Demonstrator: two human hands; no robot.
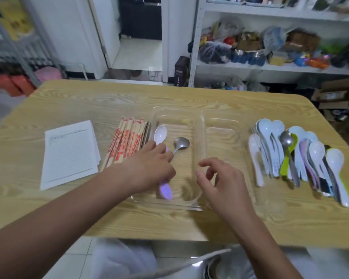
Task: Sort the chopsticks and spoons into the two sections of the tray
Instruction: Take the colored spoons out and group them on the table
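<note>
Head view: the left hand (151,164) has its grip clamped on a lilac spoon (160,134) in the left section of the tray (220,121), beside a steel spoon (181,143). The right hand (220,178) hovers over the divider, grip loose and empty. Chopsticks (125,141) lie on the counter (89,101) left of the tray, the spoon pile (302,156) right. The lilac spoon is best laid flat, parallel to the steel spoon, before the hand lets go.

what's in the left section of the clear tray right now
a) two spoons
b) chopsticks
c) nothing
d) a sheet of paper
a: a white and purple spoon and a metal spoon lie in the left section of the tray, while the chopsticks sit outside it on the table.
</note>
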